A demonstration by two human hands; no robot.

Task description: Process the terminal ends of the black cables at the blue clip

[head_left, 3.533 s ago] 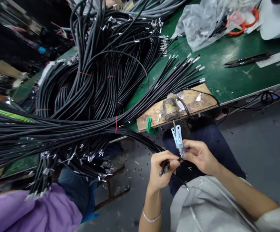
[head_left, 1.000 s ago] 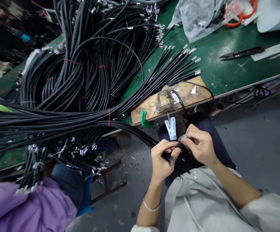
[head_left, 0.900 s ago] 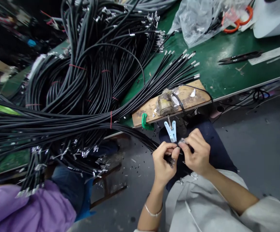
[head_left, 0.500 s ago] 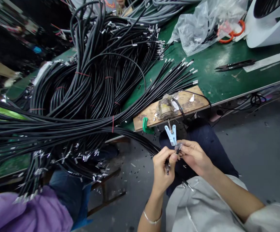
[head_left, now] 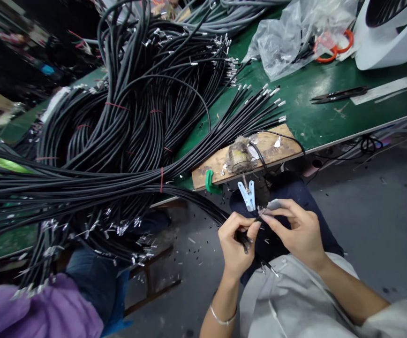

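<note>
My left hand [head_left: 237, 241] is closed on the ends of several black cables [head_left: 208, 204], which come from the bundle on the bench. One cable end sticks out past its thumb and index finger, with frayed, shiny strands [head_left: 260, 211] at the tip. At these strands, my right hand [head_left: 297, 230] pinches with thumb and index finger. A grey covering or scrap [head_left: 274, 203] lies along the right index fingertip; which it is, I cannot tell. Just above the cable tip hangs a light blue clothespin [head_left: 248, 196], fixed to the shaft of a small wrapped motor [head_left: 240, 156].
The motor sits on a wooden board [head_left: 288, 134] with a green clamp [head_left: 210, 182] at the bench edge. Big coils of black cable [head_left: 147, 112] cover the left. Snips [head_left: 340, 95], orange-handled scissors [head_left: 333, 49] and a plastic bag [head_left: 277, 42] lie right. A purple-clad person [head_left: 48, 310] sits left.
The cable end was up against the clothespin earlier; both hands have since drawn it lower. My right fingers have shifted about its tip, where the frayed strands now show. The camera view has swung slightly.
</note>
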